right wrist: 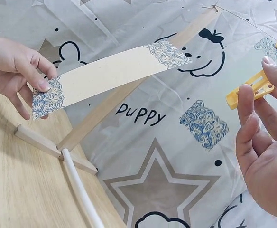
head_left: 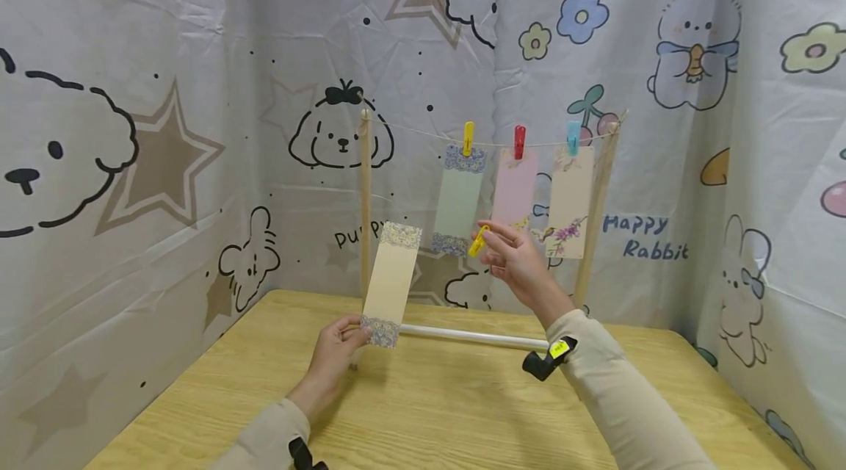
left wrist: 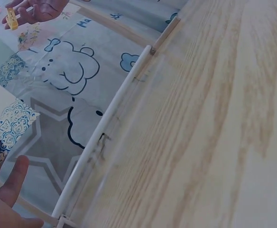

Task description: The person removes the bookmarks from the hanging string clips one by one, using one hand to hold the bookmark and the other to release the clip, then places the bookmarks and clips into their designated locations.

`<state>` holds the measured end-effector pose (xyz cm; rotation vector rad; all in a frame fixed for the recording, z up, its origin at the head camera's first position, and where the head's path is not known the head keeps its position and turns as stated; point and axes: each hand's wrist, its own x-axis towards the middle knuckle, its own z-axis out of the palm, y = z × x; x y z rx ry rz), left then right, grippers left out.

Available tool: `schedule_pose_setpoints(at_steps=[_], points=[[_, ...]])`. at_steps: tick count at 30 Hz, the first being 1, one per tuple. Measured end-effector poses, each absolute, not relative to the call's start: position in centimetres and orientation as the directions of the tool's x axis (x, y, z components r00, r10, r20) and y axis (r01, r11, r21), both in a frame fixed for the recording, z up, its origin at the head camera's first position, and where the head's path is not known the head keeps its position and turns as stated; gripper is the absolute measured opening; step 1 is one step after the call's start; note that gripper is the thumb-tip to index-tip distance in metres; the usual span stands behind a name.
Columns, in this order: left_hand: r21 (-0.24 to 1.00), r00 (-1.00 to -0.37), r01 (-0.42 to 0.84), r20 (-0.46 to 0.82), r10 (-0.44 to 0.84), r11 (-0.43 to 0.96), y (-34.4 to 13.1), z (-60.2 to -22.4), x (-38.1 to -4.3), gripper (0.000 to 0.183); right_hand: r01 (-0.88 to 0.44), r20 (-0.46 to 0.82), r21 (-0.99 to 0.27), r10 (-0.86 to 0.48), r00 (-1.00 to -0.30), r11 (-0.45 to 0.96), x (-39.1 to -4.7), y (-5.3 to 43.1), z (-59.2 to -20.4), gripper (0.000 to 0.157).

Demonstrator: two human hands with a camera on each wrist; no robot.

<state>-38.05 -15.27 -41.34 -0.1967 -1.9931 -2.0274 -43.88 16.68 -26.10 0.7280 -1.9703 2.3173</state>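
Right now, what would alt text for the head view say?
A person's left hand holds a cream card with patterned ends; the right hand pinches a yellow clip. Behind them, three clipped cards hang on a string between wooden posts.

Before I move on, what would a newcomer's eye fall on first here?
Probably the three hanging cards, clipped by pegs to a string between two posts. Then, in the head view, the loose card in the left grip, lower left of them, and the yellow peg in the right grip, beside the green card.
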Motion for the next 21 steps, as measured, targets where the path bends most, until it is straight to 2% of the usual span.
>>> schedule_pose_setpoints(at_steps=[8, 17, 21], points=[[0.957, -0.951, 0.289, 0.290, -0.109, 0.028, -15.1, -41.7, -37.5, 0.026, -0.301, 0.346, -0.934, -0.272, -0.898, -0.195, -43.4, 17.6, -26.9, 0.044], [0.962, -0.955, 0.271, 0.272, -0.115, 0.031, -15.1, -41.9, -36.7, 0.025, -0.272, 0.317, -0.944, -0.284, -0.905, -0.189, -43.0, 18.3, -28.3, 0.058], [0.963, -0.956, 0.270, 0.271, -0.111, 0.020, -14.9, -42.0, -36.5, 0.025, -0.264, 0.311, -0.945, -0.281, -0.908, -0.194, -42.8, 18.8, -29.4, 0.058]])
